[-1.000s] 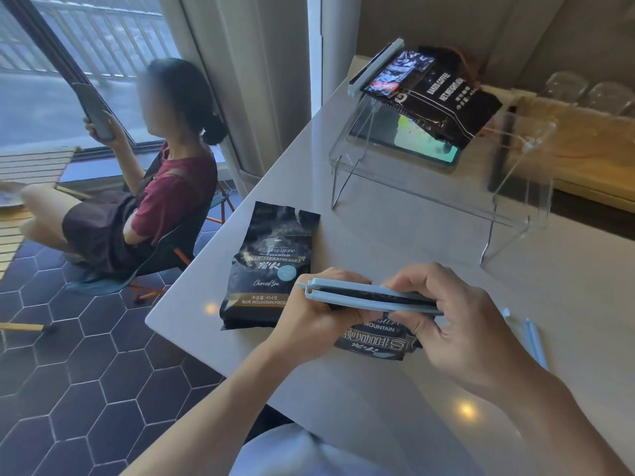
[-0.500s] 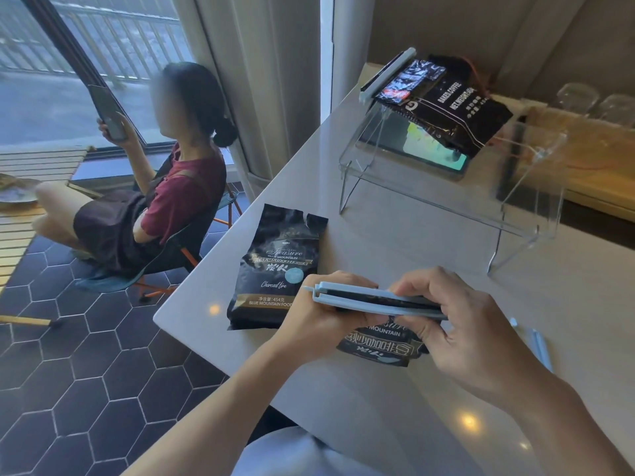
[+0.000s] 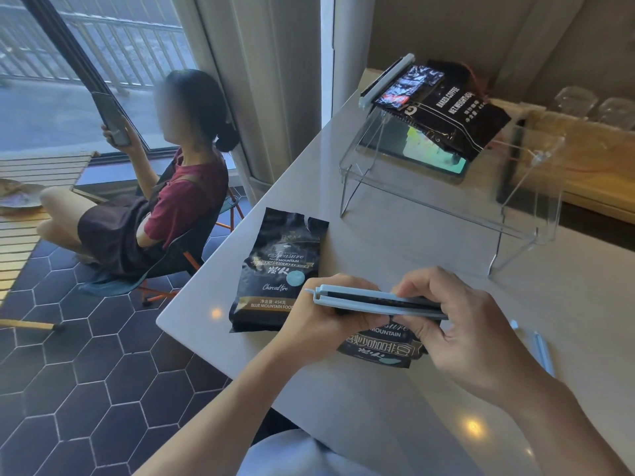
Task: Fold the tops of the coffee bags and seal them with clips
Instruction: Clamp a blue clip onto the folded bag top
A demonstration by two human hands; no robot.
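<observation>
1. Sat at far left on a folding chair (image 3: pixel 178 259), off the worktop: a seated person (image 3: pixel 165 207) in a red top, holding a phone (image 3: pixel 111 123) up toward the window.
2. Lay flat near the worktop's (image 3: pixel 378 407) left edge: an unclipped coffee bag (image 3: pixel 278 266), dark, top unfolded and ragged, label facing up.
3. Wrapped around the left end of a pale blue clip (image 3: pixel 374 302), just right of that bag: the left hand (image 3: pixel 330 321), grip pressed together on the clip and on the bag top under it.
4. Sat along the folded top of a second coffee bag (image 3: pixel 381 348), the held bag, label seen upside down, bag partly hidden under both hands.
5. Pinched the clip's right end between thumb and fingers: the right hand (image 3: pixel 460 331), grip closed on the clip.
6. Rested further back on a clear acrylic stand (image 3: pixel 443 207): a clipped coffee bag (image 3: pixel 457 111), black, with its own sealing clip (image 3: pixel 386 80) across the top.
7. Lay on the worktop right of the right hand: a spare clip (image 3: pixel 543 352), pale blue, partly hidden by the wrist.
</observation>
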